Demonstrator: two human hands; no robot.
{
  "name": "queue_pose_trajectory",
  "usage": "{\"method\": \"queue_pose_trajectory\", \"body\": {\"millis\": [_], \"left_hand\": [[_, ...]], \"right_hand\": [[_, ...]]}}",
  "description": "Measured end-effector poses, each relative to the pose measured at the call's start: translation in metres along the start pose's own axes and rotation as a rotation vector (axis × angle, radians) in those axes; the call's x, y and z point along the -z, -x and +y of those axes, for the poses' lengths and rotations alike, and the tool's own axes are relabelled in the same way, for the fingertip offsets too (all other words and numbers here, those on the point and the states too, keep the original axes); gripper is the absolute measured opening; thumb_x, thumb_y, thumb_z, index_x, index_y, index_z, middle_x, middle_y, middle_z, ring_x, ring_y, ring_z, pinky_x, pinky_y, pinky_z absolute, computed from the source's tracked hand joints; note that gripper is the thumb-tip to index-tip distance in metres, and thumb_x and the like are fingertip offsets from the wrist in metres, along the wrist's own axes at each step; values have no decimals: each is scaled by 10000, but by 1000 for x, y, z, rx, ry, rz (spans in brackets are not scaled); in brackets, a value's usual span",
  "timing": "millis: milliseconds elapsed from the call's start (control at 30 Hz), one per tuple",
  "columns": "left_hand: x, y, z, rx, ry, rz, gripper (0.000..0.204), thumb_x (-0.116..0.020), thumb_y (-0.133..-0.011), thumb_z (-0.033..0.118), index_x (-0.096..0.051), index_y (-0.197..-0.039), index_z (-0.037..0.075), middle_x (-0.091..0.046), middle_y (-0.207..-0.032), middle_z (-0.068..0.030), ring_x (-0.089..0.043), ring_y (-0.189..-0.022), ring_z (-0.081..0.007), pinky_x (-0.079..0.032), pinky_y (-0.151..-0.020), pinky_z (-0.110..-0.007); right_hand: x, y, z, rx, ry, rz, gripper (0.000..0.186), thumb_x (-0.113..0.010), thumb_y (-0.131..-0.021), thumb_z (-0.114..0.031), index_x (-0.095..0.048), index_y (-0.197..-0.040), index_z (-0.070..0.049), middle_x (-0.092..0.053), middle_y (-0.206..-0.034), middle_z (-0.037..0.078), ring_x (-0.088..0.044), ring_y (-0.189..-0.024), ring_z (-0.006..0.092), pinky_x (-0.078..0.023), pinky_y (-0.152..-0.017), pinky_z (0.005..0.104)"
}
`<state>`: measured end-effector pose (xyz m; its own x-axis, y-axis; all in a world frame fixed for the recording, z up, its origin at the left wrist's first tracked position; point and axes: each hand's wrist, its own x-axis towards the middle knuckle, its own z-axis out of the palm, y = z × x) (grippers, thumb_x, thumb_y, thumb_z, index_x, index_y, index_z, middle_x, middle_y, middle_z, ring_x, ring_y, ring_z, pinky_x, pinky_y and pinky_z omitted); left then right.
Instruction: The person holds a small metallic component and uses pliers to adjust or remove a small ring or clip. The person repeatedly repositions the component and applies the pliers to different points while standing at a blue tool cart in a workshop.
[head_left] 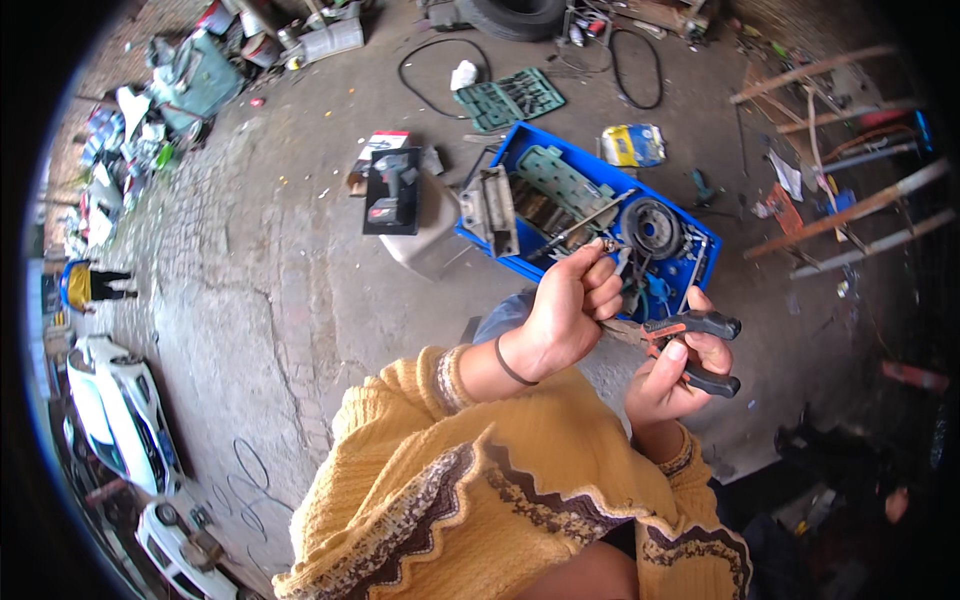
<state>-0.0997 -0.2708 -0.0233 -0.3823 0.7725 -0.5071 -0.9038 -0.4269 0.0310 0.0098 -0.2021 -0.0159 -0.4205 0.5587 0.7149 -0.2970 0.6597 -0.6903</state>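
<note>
My left hand [570,310] is closed, its thumb and forefinger pinching a small metallic piece [611,245] too small to name. Against my right hand [668,385] lie pliers [712,325] with black and red handles, spread apart, the fingers curled round them. The jaws are mostly hidden by the hand. Just beyond both hands stands a blue tool tray [508,262]. Inside it are a dark round pulley-like wheel [652,228], a green tool case [568,180] and several loose metal tools. A grey metal box [488,212] rests at its left corner.
A boxed cordless drill [393,190] lies on a pale stool [425,245] left of the tray. Beyond are an open green socket case [510,98], a yellow-blue package [633,145] and a tyre [512,15]. Rusty metal frames [850,215] stand right; white cars [115,410] and a person [92,286] are left.
</note>
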Motion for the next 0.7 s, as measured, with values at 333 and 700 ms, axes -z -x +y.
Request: {"method": "queue_pose_trajectory", "body": {"millis": [333, 700], "left_hand": [[56, 75, 14, -161, -39, 101, 428, -408, -1046, 243, -279, -643, 177, -205, -578, 58, -177, -484, -105, -176, -466, -294], [99, 152, 85, -188, 44, 12, 291, -455, -1052, 256, -384, -784, 170, -252, -612, 73, -237, -507, -71, -222, -459, -242]], "right_hand": [[-16, 71, -36, -67, -166, 3, 277, -529, -976, -128, -491, -1153, 83, -557, -1213, 393, -668, -868, 290, -594, -594, 301], [-93, 84, -82, -405, -430, 123, 313, -410, -952, 0, -452, -1229, 139, -592, -1235, 307, -686, -823, 246, -589, -599, 268]]}}
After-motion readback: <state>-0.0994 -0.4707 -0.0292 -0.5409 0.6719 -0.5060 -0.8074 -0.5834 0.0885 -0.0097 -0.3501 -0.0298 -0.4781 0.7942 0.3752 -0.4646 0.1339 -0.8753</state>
